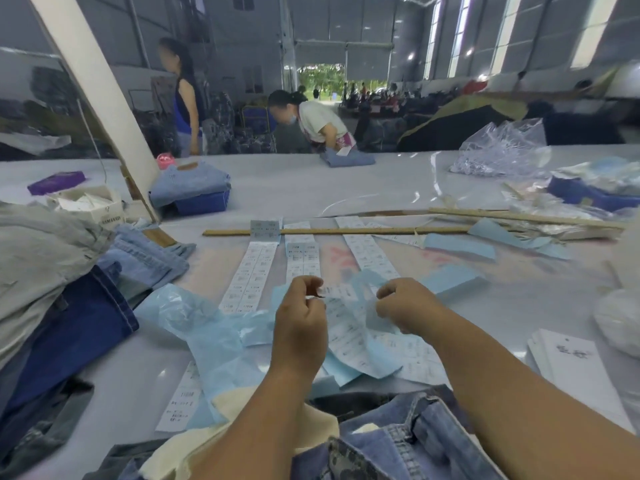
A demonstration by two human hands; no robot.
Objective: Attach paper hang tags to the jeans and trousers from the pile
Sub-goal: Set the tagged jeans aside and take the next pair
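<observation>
Holding a small white printed paper label (333, 292) between them, the left hand (300, 313) and the right hand (408, 306) each pinch one end with curled fingers, probably to peel it from its pale blue backing paper (221, 337). The blue denim jeans (408, 441) lie just below the forearms, close for tagging, and the white card hang tags (581, 372) wait at the right.

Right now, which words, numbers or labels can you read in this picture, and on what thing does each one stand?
White box at left: a dark brand word on its front, too blurred to read with certainty.
Label strips on the table: printed numbers and codes, too small to read.
Small label pinched by left hand and right hand: print unreadable.
White hang tags at right: dark mark, blurred.
</observation>
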